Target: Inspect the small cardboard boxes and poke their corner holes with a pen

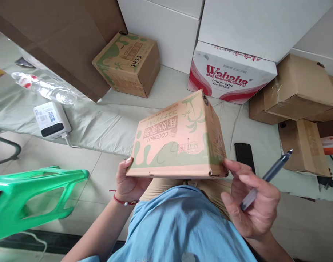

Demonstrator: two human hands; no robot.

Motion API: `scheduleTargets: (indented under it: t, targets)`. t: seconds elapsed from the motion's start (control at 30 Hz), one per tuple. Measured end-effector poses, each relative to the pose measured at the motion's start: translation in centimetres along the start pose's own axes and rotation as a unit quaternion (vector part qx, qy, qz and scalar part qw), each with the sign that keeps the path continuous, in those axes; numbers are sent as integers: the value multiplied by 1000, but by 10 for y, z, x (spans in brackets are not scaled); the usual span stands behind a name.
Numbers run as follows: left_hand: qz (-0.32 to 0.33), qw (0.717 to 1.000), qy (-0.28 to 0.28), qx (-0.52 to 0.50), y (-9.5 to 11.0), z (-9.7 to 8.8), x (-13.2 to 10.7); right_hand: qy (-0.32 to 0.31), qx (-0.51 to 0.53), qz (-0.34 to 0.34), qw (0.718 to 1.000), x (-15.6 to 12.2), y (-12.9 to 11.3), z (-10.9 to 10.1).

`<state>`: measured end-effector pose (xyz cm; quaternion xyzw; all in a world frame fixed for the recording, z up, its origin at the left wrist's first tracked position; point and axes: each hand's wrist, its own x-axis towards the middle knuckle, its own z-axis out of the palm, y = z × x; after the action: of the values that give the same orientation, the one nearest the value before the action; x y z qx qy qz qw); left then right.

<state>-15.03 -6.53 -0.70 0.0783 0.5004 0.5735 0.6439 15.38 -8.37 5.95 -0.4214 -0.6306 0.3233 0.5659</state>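
A coconut-milk cardboard box (171, 138) with green drips and palm trees is tilted up in front of my blue shirt, its printing upside down to me. Faint pen strokes show on its printed side. Around its lower left corner my left hand (130, 182) is closed, thumb on top. My right hand (253, 200) grips a pen (272, 171) between fingers and palm, its uncapped tip pointing up and away to the right. One fingertip of that hand touches the box's lower right corner.
Behind stands a similar box (128, 62) marked 2422, then a Wahaha water carton (229, 74). Brown boxes (300, 87) are stacked right; a black phone (244, 154) lies nearby. Left are a plastic bottle (46, 87), a white device (51, 118) with a cable, and a green stool (40, 196).
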Motion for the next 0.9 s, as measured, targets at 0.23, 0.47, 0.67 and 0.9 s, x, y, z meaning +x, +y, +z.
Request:
scheduleTargets:
  t: [0.23,0.47,0.67,0.9]
  targets:
    - [1,993,-29,-118,-9,2,1,63,-6,109,992,8,0,-7]
    - [98,991,-29,-88,-19,13,-6,99,41,182,977,15,7,-23]
    - [124,982,-130,56,-19,0,-11,69,78,255,961,13,19,-46]
    - [219,933,-195,207,2,-4,-8,66,99,249,961,10,44,-50]
